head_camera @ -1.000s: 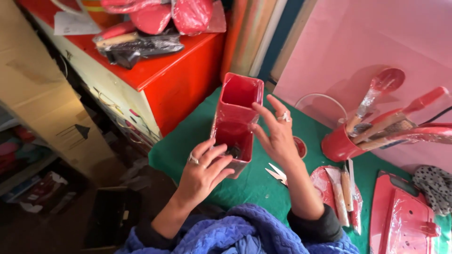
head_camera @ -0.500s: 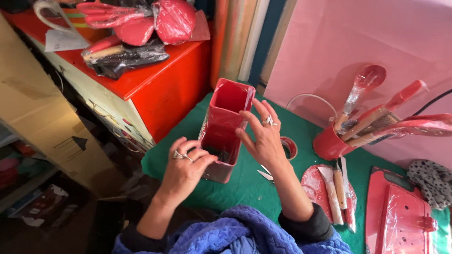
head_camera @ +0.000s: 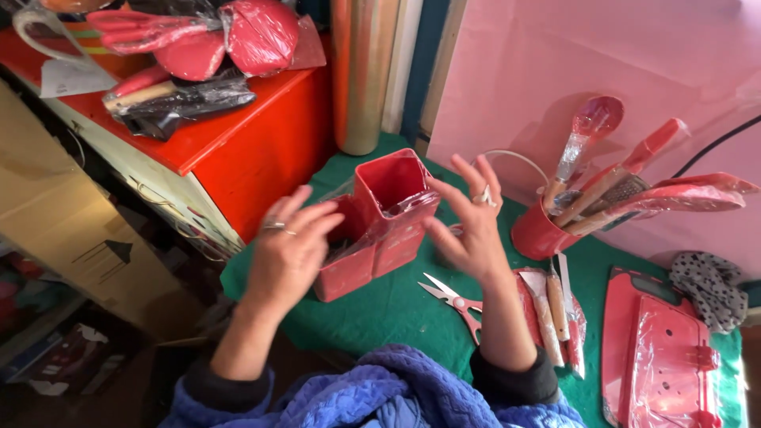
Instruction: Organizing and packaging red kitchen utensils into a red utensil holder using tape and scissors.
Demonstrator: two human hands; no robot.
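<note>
Red rectangular plastic holder (head_camera: 380, 226) in clear wrap, tilted on the green tabletop (head_camera: 396, 309)
It lies between both hands: left hand (head_camera: 287, 250) touches it with spread fingers, right hand (head_camera: 473, 226) open just beside

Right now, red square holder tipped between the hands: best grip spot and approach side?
Grip the red holder across its flat side walls near mid-height, coming from both sides. It leans with its open mouth up and away, and loose clear wrap hangs at the rim, so avoid that. The left hand and right hand already flank it.
</note>
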